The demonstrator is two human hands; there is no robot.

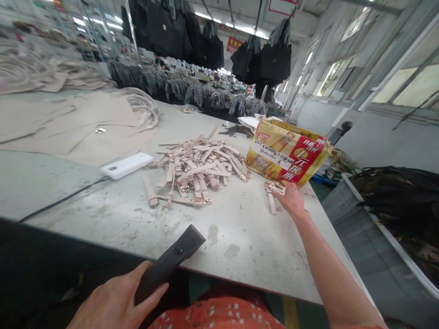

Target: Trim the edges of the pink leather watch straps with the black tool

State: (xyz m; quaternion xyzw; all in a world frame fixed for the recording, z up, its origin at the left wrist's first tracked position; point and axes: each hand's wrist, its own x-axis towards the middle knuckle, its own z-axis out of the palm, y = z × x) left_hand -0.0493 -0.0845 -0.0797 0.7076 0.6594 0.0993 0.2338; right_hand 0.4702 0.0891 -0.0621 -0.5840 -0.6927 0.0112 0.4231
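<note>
My left hand (118, 292), at the table's front edge, is closed round a black hand-held device (171, 258) with a flared, flat end and a small round button. The device points up and to the right, and its exact kind does not show. On the right of the table, my right hand (292, 197) grips a small bunch of beige straps (271, 201) with gold-coloured metal fittings, just in front of a cardboard box. Part of its fingers is hidden. A large heap of similar straps (202, 169) lies mid-table, between the two hands and farther back.
The yellow and red cardboard box (288, 151) stands at the table's right edge. A white power bank (126, 165) with a black cable lies left. Beige bag panels (68, 123) cover the back left. Beside the table is a grey bin (370, 233) holding dark material. Black bags (164, 32) hang behind.
</note>
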